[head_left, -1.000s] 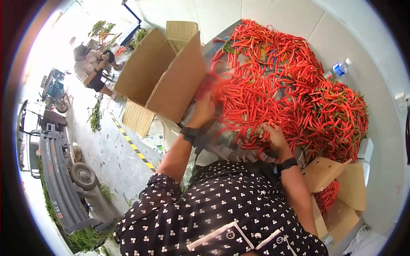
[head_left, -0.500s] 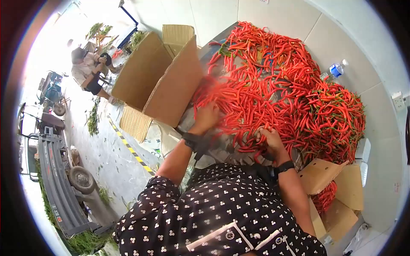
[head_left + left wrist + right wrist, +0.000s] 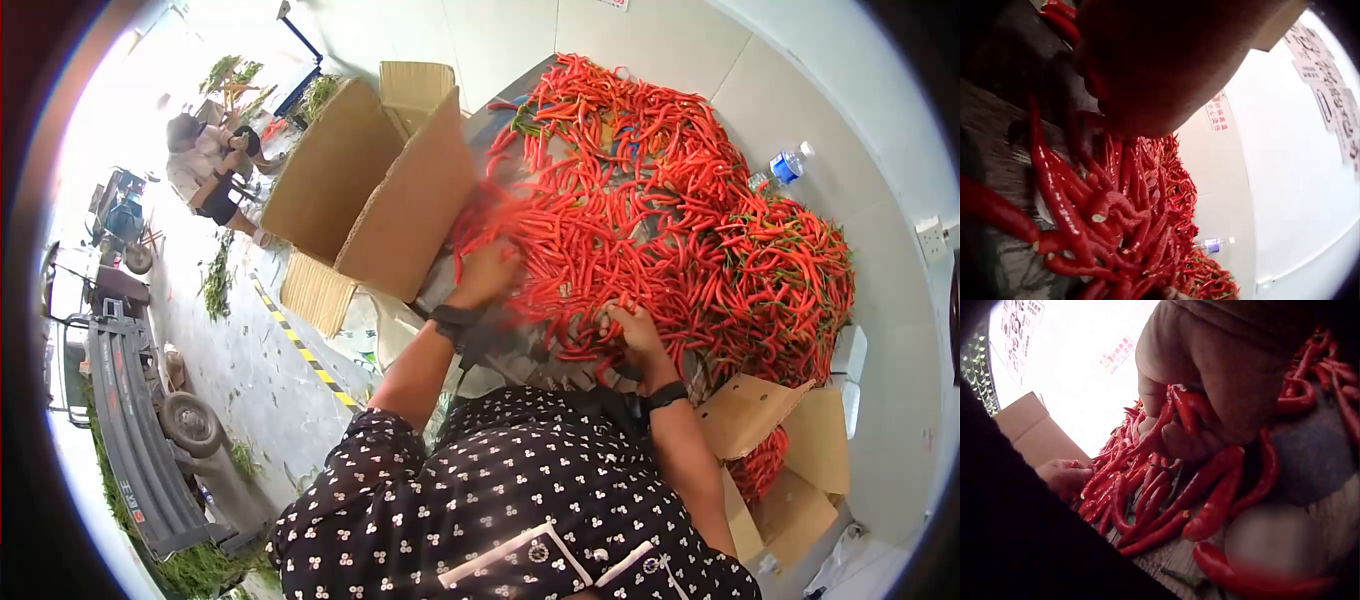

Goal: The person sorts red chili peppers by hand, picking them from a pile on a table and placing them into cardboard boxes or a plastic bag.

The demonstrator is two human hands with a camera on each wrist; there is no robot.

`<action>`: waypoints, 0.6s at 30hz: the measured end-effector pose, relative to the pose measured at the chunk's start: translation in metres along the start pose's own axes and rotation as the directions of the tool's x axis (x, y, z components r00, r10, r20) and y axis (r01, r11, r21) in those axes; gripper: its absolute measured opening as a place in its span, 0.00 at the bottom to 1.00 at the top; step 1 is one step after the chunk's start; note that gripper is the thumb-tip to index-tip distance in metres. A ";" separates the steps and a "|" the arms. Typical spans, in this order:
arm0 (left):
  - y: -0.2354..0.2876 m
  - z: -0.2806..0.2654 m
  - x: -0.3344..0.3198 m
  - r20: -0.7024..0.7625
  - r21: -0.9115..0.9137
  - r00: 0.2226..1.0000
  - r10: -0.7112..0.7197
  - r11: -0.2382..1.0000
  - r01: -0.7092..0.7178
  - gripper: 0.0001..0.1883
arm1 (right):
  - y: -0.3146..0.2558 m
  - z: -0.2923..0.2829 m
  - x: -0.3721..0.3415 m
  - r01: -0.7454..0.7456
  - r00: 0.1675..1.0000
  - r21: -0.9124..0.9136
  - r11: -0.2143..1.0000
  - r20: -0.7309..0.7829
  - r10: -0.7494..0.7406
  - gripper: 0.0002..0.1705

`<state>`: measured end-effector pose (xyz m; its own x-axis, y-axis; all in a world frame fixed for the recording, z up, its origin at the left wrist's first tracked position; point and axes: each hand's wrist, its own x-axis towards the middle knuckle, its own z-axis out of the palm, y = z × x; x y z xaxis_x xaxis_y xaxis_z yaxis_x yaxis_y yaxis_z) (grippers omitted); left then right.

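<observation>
"What's the right hand point(image 3: 635, 335) gripping?"

"Red chilies point(image 3: 1190, 411), farther from the carton point(image 3: 405, 205) than the left hand point(image 3: 487, 273)."

"And the left?"

"Can't tell. The chili heap point(image 3: 600, 220) spreads beside the carton, between and beyond both hands."

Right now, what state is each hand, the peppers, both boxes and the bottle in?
Peppers: red, loose, heaped; some with green stems
Left hand: at the peppers; grip unclear
Right hand: fingers curled round peppers
Large box: open
Small box: open, peppers inside
Bottle: upright, capped
</observation>
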<state>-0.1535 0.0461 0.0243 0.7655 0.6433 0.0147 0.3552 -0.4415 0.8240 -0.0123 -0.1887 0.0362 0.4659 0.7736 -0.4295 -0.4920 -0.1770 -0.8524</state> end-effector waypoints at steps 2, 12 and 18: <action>-0.007 -0.007 0.010 0.003 -0.157 0.995 -0.099 0.983 0.098 0.09 | -0.002 0.002 -0.001 -0.046 0.999 0.025 0.999 -0.022 0.047 0.06; -0.004 -0.040 0.068 0.111 -0.181 0.991 -0.081 0.978 0.100 0.07 | 0.004 -0.003 0.003 0.007 1.000 -0.011 1.000 0.014 -0.007 0.06; 0.022 -0.031 0.066 0.124 0.499 0.976 0.181 0.839 -0.219 0.08 | 0.000 0.001 -0.001 -0.044 0.998 0.007 0.999 -0.052 0.045 0.05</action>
<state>-0.1119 0.0983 0.0605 0.8775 0.4705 0.0931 0.3982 -0.8229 0.4052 -0.0140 -0.1886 0.0365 0.4814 0.7319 -0.4822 -0.5173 -0.2069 -0.8304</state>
